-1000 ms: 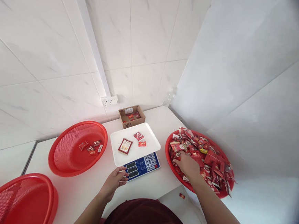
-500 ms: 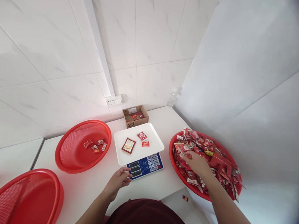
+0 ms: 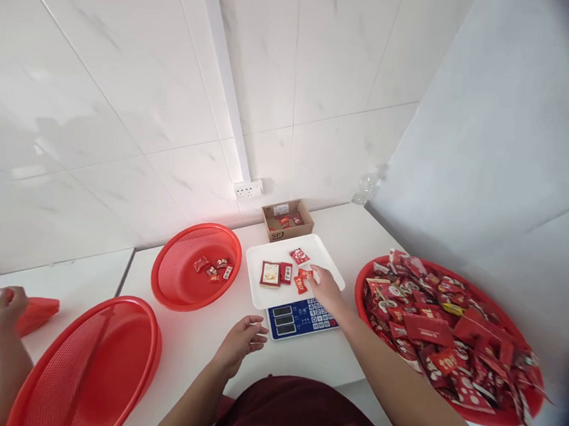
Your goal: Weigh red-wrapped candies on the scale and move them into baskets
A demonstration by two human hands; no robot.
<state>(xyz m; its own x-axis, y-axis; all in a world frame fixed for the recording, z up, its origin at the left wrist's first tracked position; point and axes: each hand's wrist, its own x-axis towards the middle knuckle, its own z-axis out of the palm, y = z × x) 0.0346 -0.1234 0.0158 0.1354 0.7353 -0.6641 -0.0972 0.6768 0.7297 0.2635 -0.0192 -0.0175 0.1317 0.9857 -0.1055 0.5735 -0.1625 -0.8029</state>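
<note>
My right hand (image 3: 326, 290) is over the white weighing tray (image 3: 258, 299), its fingertips pinched at a small red packet (image 3: 300, 284). Another small red packet lies beside those fingertips. Also on the tray are a flat square packet with a cream front (image 3: 270, 274), a red packet with a white label (image 3: 286, 272) and a red-and-white packet (image 3: 299, 256). My left hand (image 3: 242, 344) hovers empty, fingers apart, by the near left corner of the blue scale (image 3: 300, 319). The scale's keypad is partly hidden by my right arm.
A heaped red basin of packets (image 3: 361, 291) stands on the right. Left of the scale is a red mesh basket (image 3: 193, 307) with several packets; nearer stands another red basket (image 3: 116, 383). A cardboard box (image 3: 287, 233) sits behind. Another person's hand (image 3: 5, 312) holds red plastic (image 3: 40, 315).
My right hand has moved left from the heaped basin to the tray. More red packets lie on the tray. The view has swung, and another person's hand has appeared at the left.
</note>
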